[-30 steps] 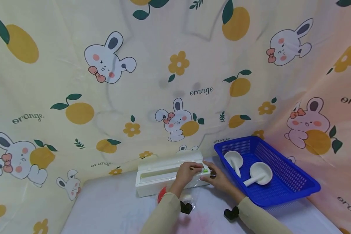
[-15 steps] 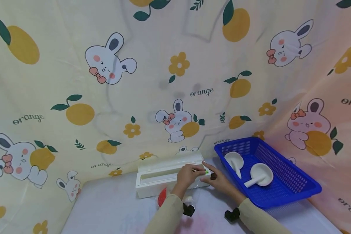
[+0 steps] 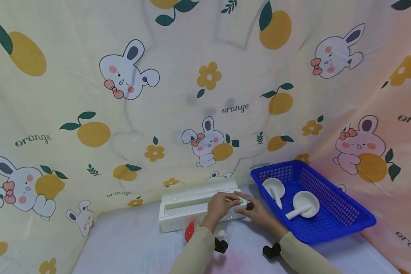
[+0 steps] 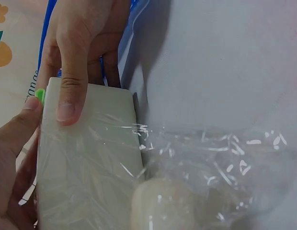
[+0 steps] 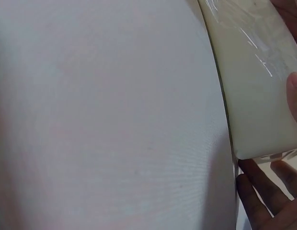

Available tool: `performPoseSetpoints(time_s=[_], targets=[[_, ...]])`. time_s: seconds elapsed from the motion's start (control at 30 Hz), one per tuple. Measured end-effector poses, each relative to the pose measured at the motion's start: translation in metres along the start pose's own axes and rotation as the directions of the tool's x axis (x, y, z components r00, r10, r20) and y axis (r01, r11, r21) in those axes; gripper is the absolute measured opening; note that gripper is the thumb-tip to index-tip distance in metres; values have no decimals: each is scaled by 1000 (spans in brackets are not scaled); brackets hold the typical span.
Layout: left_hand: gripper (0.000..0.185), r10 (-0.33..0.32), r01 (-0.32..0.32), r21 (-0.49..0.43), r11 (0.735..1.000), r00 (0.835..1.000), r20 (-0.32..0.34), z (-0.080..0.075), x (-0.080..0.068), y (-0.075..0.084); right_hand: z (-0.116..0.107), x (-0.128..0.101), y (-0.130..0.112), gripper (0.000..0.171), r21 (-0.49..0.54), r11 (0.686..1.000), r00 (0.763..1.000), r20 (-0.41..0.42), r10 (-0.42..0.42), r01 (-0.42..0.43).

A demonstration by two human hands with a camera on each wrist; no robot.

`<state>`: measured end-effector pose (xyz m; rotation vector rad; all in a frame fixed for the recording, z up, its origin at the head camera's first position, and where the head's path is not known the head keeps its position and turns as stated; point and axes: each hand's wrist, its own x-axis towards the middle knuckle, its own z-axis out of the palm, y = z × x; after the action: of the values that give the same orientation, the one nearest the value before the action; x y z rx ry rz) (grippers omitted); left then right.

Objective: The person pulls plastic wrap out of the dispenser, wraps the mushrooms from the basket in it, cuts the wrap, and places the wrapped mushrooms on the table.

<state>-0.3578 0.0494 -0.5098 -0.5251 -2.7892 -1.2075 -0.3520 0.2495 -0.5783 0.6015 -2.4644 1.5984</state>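
A long white cling film dispenser [image 3: 183,220] stands on the table with its lid [image 3: 198,188] raised at the back. Clear film [image 4: 206,148] hangs over its front and spreads onto the table. At the right end of the top edge, my left hand [image 3: 219,205] pinches a small green slider [image 4: 39,94]. My right hand [image 3: 257,209] grips that same end, thumb on the front wall and other fingers around the end. In front, partly behind the left forearm, lie a red item [image 3: 189,230] and a pale rounded item [image 4: 163,203] under clear plastic.
A blue plastic basket [image 3: 349,211] stands to the right, close to the right forearm, holding two white scoop-like pieces [image 3: 306,204]. Behind the table [image 3: 123,243] hangs a patterned cloth [image 3: 178,99].
My left hand has shifted slightly right along the dispenser's top edge, and its fingers cover more of the green slider. The right hand keeps its hold, its index finger slightly lower.
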Motion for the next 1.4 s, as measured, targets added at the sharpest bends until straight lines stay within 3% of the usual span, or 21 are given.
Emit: performPoseSetpoints(time_s=[0.3, 0.53, 0.93, 1.13, 1.4], targets=[[14, 41, -40, 113, 993, 999, -5, -2, 1, -3, -3, -4, -7, 70, 1, 1000, 1000, 6, 10, -10], [11, 72, -79, 167, 983, 996, 50, -16, 0, -6, -6, -5, -8, 71, -13, 999, 999, -9, 42, -42], [10, 137, -151, 309, 939, 988, 67, -29, -1, -3, -6, 0, -3, 76, -26, 992, 993, -2, 119, -119], [10, 152, -168, 344, 924, 986, 73, -35, -3, -4, -3, -1, -8, 73, -31, 993, 993, -23, 116, -116], [10, 138, -163, 348, 923, 986, 95, -47, -6, -8, -2, -1, -11, 73, -46, 992, 993, -18, 114, -114]])
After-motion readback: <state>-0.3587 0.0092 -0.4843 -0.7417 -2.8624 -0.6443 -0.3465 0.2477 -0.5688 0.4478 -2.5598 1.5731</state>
